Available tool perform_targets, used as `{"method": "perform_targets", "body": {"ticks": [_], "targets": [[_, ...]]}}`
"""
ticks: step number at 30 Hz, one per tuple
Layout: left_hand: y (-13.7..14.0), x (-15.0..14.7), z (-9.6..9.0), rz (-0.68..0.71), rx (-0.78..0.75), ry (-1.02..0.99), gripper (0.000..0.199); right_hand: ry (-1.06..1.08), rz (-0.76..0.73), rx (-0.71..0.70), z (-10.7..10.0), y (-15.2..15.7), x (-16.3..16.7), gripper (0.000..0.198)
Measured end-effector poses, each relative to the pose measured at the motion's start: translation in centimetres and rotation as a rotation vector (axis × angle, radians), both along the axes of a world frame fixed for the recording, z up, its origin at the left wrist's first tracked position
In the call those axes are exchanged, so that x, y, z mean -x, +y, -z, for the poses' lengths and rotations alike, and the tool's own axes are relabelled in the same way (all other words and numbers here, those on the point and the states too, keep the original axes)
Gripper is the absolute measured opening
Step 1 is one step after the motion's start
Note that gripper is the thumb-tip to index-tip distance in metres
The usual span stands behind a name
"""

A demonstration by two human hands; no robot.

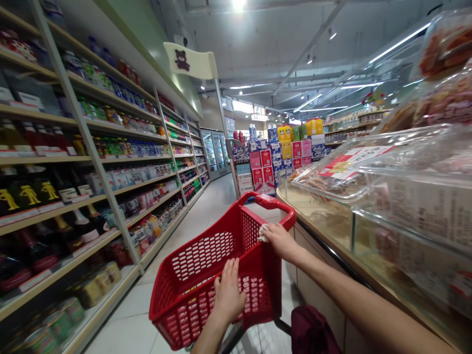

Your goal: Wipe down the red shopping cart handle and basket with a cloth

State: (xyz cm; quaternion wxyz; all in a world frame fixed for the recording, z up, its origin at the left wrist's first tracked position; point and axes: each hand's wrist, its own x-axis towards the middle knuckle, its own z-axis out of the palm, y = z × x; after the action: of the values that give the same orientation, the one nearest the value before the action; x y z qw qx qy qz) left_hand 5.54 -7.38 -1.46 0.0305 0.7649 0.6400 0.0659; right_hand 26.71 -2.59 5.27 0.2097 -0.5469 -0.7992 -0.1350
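Observation:
A red plastic shopping cart point(206, 253) with perforated sides stands in front of me, turned at an angle in the aisle. My left hand point(229, 295) lies against its near side at the top rim, fingers stretched out and holding nothing. In my right hand point(282, 243) is a crumpled white wipe or tissue point(263, 233), pinched between closed fingers and pressed to the cart's rim. Just beyond that hand is the cart's red handle point(275, 201). Part of the basket's inside is hidden by its near wall.
Shelves of bottles and cans point(136, 162) line the left side. A display counter point(313, 216) with clear plastic food boxes point(342, 167) runs close along the right. Stacked drink cartons point(263, 167) stand ahead, with glass-door fridges point(216, 150) farther back. Dark maroon fabric point(313, 329) shows below.

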Motion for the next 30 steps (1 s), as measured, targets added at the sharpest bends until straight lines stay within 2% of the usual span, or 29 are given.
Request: {"method": "perform_targets", "body": {"ticks": [3,5,8,10,15,17,20,21,22,26,27,28,30], "targets": [[0.0,0.1,0.1,0.006,-0.007,-0.014,0.084,0.044,0.13,-0.024,-0.4,0.2,-1.0,0.029],[0.0,0.1,0.2,0.009,-0.022,-0.019,0.084,0.048,0.158,-0.032,0.0,0.1,-1.1,0.03],[0.0,0.2,0.3,0.014,-0.026,-0.023,0.084,-0.015,0.022,-0.037,1.3,-0.3,-0.4,0.034],[0.0,0.3,0.3,0.017,-0.018,-0.025,0.084,-0.029,-0.006,-0.044,1.6,-0.3,-0.4,0.036],[-0.2,0.3,0.2,0.025,-0.02,-0.03,0.084,0.061,0.217,-0.091,0.8,0.3,-1.4,0.034],[-0.2,0.3,0.1,0.023,-0.022,-0.033,0.084,0.03,0.128,-0.086,1.7,0.0,-0.5,0.034],[-0.2,0.3,0.1,0.019,-0.017,-0.038,0.084,-0.04,-0.111,-0.09,3.2,-0.6,0.9,0.035],[-0.2,0.3,0.1,0.02,-0.015,-0.04,0.084,-0.047,-0.136,-0.095,3.3,-0.5,0.9,0.034],[-0.2,0.3,0.2,0.021,-0.014,-0.042,0.083,-0.038,-0.105,-0.099,3.2,-0.4,0.5,0.034],[-0.2,0.4,0.4,0.033,-0.022,-0.052,0.084,0.05,0.22,-0.137,1.5,0.5,-1.8,0.033],[-0.2,0.4,0.4,0.032,-0.025,-0.055,0.084,0.056,0.247,-0.146,1.5,0.5,-1.7,0.034],[-0.1,0.4,0.4,0.03,-0.027,-0.057,0.084,0.048,0.224,-0.149,1.8,0.3,-1.3,0.035],[-0.1,0.4,0.4,0.024,-0.025,-0.06,0.084,0.001,0.072,-0.135,3.0,-0.3,0.3,0.035]]}}
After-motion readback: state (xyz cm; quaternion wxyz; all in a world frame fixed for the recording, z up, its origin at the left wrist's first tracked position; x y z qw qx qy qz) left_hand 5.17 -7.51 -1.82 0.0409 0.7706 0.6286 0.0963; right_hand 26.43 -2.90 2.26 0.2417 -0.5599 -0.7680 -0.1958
